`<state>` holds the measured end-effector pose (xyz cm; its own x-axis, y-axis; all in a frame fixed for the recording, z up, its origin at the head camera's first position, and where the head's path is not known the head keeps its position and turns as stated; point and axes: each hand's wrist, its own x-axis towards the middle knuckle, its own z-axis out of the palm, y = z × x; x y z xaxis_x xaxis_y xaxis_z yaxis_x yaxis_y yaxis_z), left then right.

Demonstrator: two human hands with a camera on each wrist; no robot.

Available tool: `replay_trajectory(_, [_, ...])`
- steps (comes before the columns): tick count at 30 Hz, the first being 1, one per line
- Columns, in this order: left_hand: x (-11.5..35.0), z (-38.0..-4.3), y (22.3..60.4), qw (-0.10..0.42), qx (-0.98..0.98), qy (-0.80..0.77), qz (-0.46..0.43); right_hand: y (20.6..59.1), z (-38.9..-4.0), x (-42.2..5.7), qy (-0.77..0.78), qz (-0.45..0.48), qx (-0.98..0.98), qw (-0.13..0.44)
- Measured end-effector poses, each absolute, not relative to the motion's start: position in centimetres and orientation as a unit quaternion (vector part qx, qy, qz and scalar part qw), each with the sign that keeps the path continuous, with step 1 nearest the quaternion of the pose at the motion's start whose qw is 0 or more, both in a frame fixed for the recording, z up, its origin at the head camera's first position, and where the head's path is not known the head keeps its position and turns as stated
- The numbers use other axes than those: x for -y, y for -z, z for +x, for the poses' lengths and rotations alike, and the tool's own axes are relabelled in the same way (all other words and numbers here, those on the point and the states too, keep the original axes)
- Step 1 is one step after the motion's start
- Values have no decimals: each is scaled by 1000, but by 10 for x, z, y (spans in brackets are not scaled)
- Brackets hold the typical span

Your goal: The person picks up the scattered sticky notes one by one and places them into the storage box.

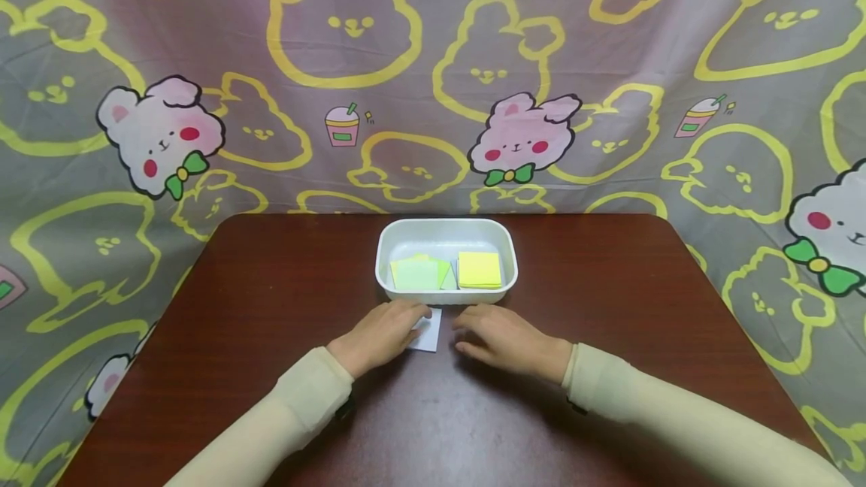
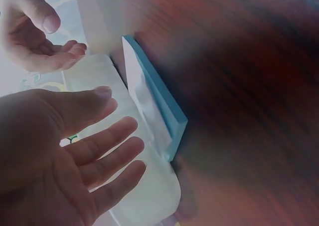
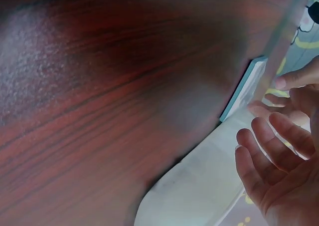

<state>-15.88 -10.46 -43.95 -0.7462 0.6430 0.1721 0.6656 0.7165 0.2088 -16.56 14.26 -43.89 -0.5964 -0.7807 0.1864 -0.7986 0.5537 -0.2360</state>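
Observation:
A small pad of sticky notes [image 1: 428,335] lies on the table just in front of the white tray. Its top looks pale, and in the left wrist view its sides [image 2: 167,104] are teal. My left hand [image 1: 384,333] is over the pad's left part and hides it in the head view; the left wrist view shows the fingers loosely bent with nothing in them. To the right of the pad, my right hand [image 1: 509,340] hovers with relaxed fingers [image 3: 264,146], holding nothing.
The white tray [image 1: 446,297] stands behind both hands. In it lie loose pale green notes [image 1: 416,274] on the left and a yellow note stack [image 1: 479,269] on the right. A patterned cloth [image 1: 419,58] hangs behind the dark wooden table [image 1: 284,284].

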Motion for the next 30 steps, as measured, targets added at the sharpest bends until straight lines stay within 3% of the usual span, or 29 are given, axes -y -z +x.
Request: replay_trajectory(30, [106, -158, 444, 31, 927, 110, -358, 443, -166, -139, -146, 462, 874, 27])
